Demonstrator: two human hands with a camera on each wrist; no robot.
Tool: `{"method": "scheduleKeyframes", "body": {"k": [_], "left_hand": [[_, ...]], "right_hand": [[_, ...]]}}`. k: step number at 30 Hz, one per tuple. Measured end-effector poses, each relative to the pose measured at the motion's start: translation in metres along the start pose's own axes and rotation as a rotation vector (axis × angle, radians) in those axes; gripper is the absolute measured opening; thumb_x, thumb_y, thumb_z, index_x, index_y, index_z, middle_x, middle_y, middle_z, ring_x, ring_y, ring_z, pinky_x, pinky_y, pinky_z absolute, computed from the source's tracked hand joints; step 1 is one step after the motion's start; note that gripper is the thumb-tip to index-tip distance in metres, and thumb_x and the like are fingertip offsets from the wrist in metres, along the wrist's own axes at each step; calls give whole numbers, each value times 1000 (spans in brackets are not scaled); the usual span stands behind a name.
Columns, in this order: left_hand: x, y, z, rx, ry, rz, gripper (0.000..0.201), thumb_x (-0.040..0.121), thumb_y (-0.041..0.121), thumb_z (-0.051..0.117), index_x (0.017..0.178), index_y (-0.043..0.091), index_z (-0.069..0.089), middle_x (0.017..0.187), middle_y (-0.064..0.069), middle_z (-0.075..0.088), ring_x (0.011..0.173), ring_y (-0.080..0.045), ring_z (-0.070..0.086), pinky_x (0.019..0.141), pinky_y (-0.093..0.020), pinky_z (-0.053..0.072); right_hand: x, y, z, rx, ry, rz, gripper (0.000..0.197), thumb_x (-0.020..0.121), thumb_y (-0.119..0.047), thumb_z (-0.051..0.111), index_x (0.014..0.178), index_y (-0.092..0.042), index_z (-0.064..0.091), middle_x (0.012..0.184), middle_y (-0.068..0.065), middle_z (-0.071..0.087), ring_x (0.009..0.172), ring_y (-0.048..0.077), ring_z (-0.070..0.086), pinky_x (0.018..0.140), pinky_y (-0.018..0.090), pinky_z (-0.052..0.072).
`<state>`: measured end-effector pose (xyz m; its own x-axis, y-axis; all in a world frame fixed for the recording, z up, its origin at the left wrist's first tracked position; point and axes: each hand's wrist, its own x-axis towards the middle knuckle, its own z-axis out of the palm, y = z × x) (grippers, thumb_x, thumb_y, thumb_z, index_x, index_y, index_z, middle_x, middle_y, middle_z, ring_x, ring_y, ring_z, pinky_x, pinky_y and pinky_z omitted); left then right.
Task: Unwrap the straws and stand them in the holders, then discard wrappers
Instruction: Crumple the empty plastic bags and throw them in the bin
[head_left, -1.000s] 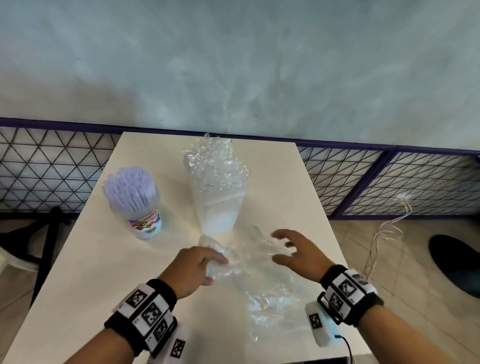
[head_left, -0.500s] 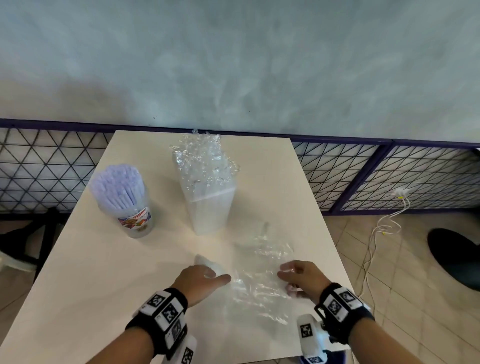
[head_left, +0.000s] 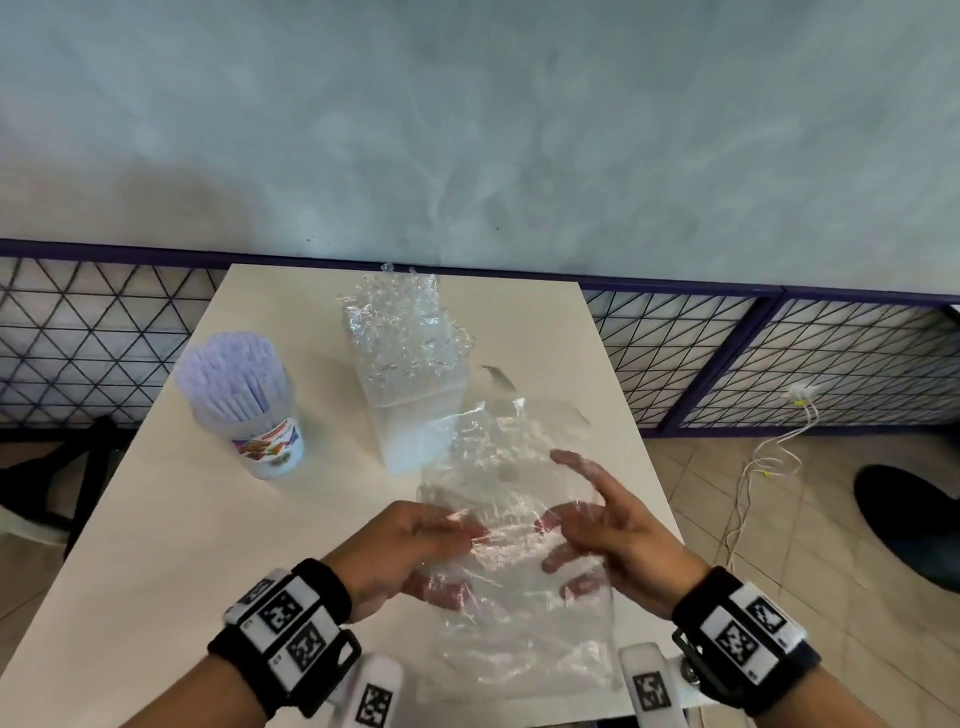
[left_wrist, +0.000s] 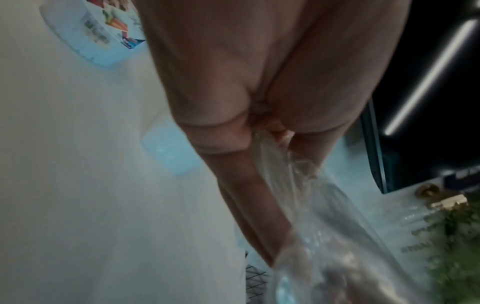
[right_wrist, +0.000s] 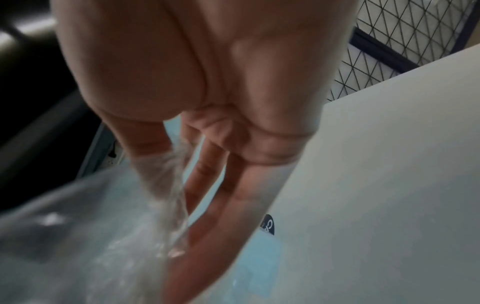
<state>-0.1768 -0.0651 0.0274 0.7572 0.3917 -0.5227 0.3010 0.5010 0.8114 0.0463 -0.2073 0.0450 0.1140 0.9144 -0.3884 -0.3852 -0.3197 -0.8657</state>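
A crumpled clear plastic wrapper (head_left: 514, 525) hangs over the table's near end, held up between both hands. My left hand (head_left: 457, 540) pinches its left edge with thumb and curled fingers; the left wrist view shows the film (left_wrist: 324, 216) pulled from that pinch. My right hand (head_left: 566, 530) holds the right side between thumb and spread fingers, partly behind the film (right_wrist: 103, 226). A round holder (head_left: 270, 441) full of lilac straws (head_left: 234, 374) stands at the left. A square clear holder (head_left: 415, 415) stands mid-table with crinkled plastic (head_left: 405, 332) sticking out; its straws are hard to tell.
The white table (head_left: 156, 545) ends at a purple-framed wire mesh fence (head_left: 779, 353) below a grey wall. To the right are tiled floor, a white cable (head_left: 769, 452) and a dark shoe (head_left: 909, 519). A black chair frame (head_left: 62, 467) stands at the left.
The wrapper lay on the table under both hands; now both hands have lifted it and hold it up, closer together, with the right fingers spread behind the film.
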Motion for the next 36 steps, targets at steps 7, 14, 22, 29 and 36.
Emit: {"method": "scheduleKeyframes", "body": {"k": [7, 14, 22, 29, 36], "left_hand": [[-16, 10, 3, -269, -49, 39, 24, 89, 0, 55, 102, 5, 73, 95, -15, 70, 66, -29, 67, 56, -35, 56], [-34, 14, 2, -427, -388, -104, 88, 69, 67, 69, 129, 5, 58, 130, -20, 60, 111, -47, 58, 88, -60, 51], [-36, 29, 2, -192, 2, 170, 32, 90, -8, 52, 116, 5, 66, 96, -17, 72, 68, -29, 71, 71, -39, 62], [-35, 34, 0, -31, 88, 269, 49, 90, -16, 39, 120, 12, 65, 97, -30, 69, 81, -34, 71, 74, -38, 61], [-49, 41, -30, -196, -220, 163, 77, 59, 46, 87, 125, 13, 65, 135, -10, 59, 114, -52, 57, 90, -54, 53]], "right_hand": [[1, -8, 18, -111, 7, -143, 30, 71, 18, 58, 70, -4, 78, 104, 15, 69, 74, 28, 69, 44, 26, 51], [14, -28, 26, -288, 0, -291, 56, 65, 37, 34, 49, -5, 67, 100, 15, 60, 64, 21, 64, 51, 34, 52], [13, -39, 24, 108, -52, -52, 72, 66, -38, 80, 132, -23, 56, 125, 14, 56, 102, 37, 55, 79, 57, 53], [10, -27, 40, -97, 35, 19, 52, 86, 4, 67, 128, -22, 53, 115, 22, 68, 77, 35, 71, 66, 43, 60], [7, -63, 30, -531, 54, -170, 46, 84, 19, 61, 117, -12, 58, 91, 18, 74, 62, 27, 63, 53, 30, 53]]}}
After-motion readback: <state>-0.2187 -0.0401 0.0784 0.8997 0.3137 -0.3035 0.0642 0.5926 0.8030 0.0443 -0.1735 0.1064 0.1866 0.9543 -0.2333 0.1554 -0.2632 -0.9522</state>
